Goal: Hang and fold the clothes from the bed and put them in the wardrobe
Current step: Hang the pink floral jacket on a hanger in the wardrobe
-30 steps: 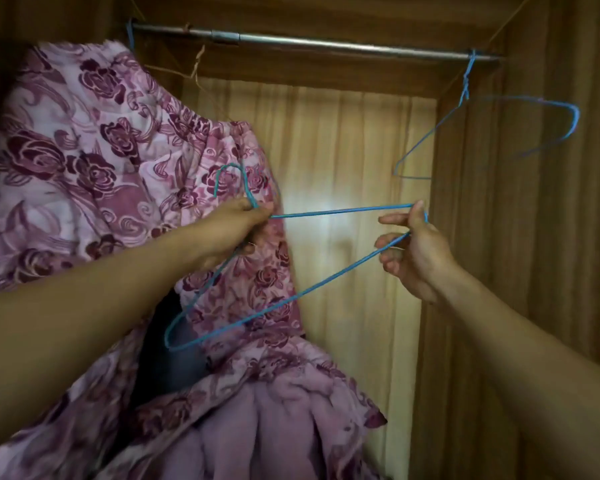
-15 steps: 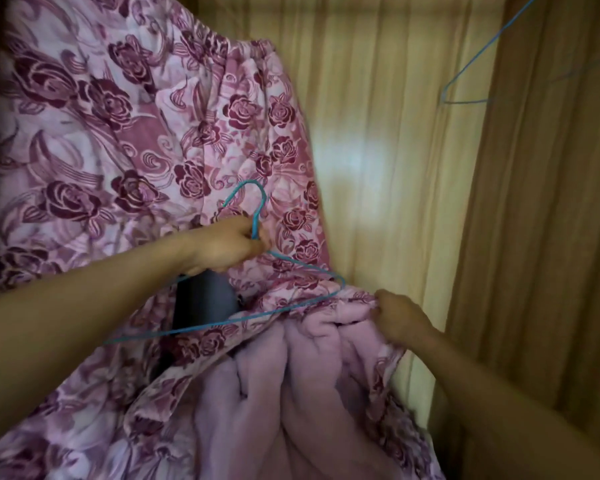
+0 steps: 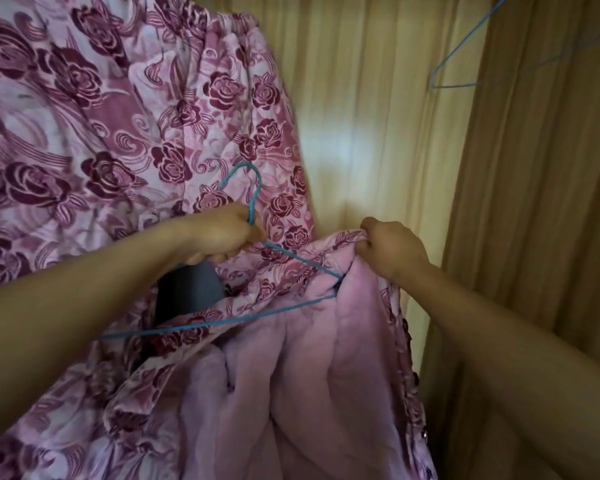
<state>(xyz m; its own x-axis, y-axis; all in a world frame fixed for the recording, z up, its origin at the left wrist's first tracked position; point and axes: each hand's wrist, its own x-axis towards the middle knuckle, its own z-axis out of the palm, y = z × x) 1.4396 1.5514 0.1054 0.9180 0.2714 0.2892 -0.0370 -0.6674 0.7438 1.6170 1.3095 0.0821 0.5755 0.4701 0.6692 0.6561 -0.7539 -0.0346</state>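
While left hand [image 3: 222, 237] holds hanger [image 3: 201, 325] — right hand [image 3: 392, 251] pinches garment [image 3: 309, 375].

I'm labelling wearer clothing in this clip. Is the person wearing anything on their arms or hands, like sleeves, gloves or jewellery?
Nothing shows. The left forearm and right forearm are bare to the frame edge, no sleeves in view. The left hand and right hand wear no gloves, rings, watch or bracelet.

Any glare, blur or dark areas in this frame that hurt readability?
Head view: dim, warm light; a glare patch on the back panel; forearms shadowed at the lower corners; left hand, right hand, hanger and robe sharp; spare hanger faint, top right; mild wide-angle stretch at the edges.
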